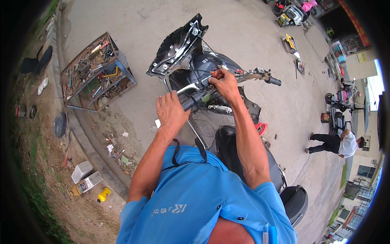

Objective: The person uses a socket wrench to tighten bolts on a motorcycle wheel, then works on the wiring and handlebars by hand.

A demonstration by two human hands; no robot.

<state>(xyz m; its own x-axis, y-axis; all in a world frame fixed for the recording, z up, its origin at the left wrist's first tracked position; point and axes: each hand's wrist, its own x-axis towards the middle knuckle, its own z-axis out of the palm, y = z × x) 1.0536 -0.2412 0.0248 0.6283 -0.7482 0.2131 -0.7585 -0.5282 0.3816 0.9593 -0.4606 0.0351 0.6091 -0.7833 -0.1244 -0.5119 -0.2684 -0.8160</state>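
here, right fingers (219, 75) pinch a cable (201, 70); left fingers (165, 99) by grip (196, 98), hold unclear; black panel (172, 51), tool cart (124, 70) beyond.

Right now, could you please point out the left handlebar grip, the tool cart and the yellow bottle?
Left handlebar grip (188, 102): head view, on its black side.
Tool cart (125, 72): head view, on its blue frame.
Yellow bottle (104, 194): head view, middle of its body.

The person's 2 bare forearms (249, 140) reach forward. The left hand (170, 110) lies palm down, fingers (163, 100) pointing ahead; the right hand (226, 84), farther forward, is curled, its thumb and forefinger close together.
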